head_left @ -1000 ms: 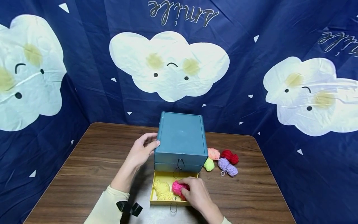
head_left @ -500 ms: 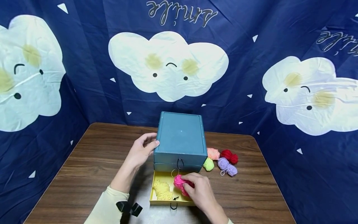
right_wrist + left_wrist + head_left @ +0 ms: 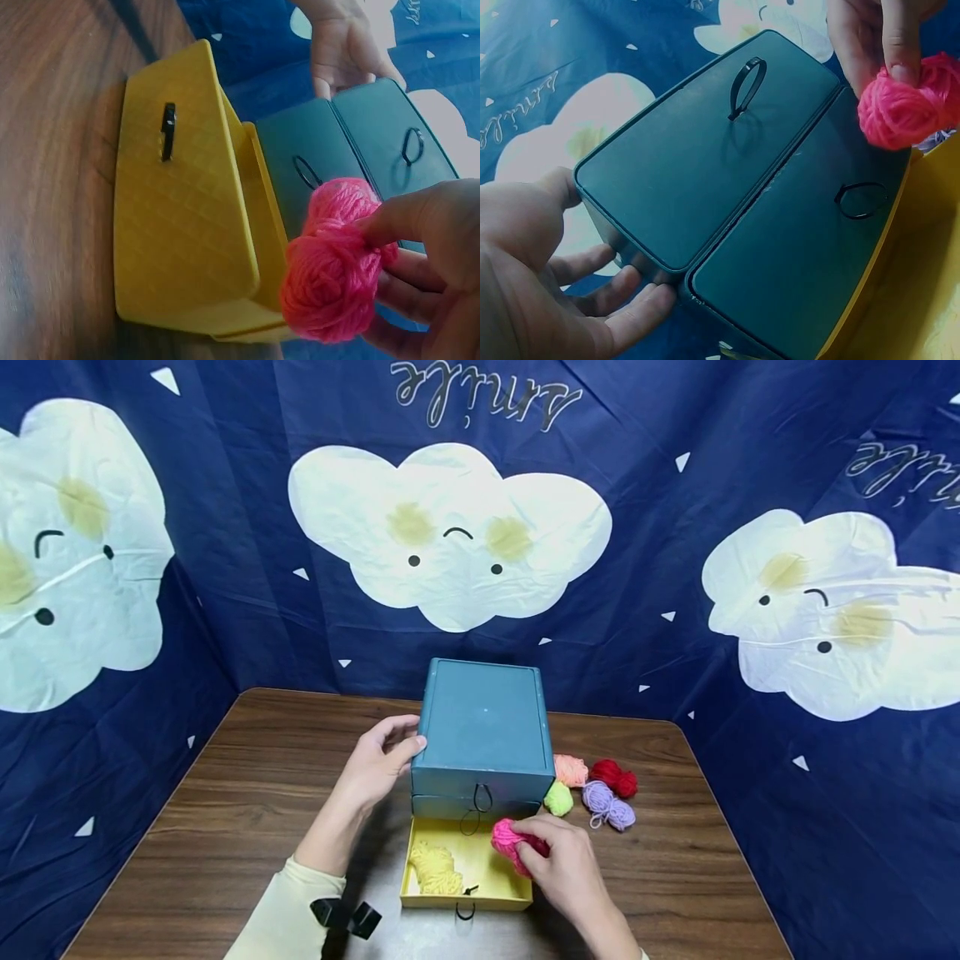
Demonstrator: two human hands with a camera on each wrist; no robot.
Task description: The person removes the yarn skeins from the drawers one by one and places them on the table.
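My right hand (image 3: 572,864) pinches a bright pink yarn skein (image 3: 507,843) between thumb and fingers, over the right side of a pulled-out yellow drawer (image 3: 427,902). In the right wrist view the pink skein (image 3: 326,292) appears bundled, narrowed at its middle. A pale yellow yarn skein (image 3: 437,870) lies in the drawer's left half. Against the left side of the teal drawer box (image 3: 483,714) rests my left hand (image 3: 381,764), its thumb at the top edge. The left wrist view shows that hand's fingertips (image 3: 656,296) touching the box's side wall.
Right of the box lie several yarn skeins: peach (image 3: 572,771), red (image 3: 615,778), lime green (image 3: 558,798) and lavender (image 3: 607,806). Black loop handles (image 3: 466,912) hang on the drawer fronts. A blue cloud-printed cloth (image 3: 652,635) stands behind the wooden table (image 3: 285,760).
My right hand has lifted the pink skein from beside the yellow one and carried it rightward to the drawer's right side. The left hand stays against the box.
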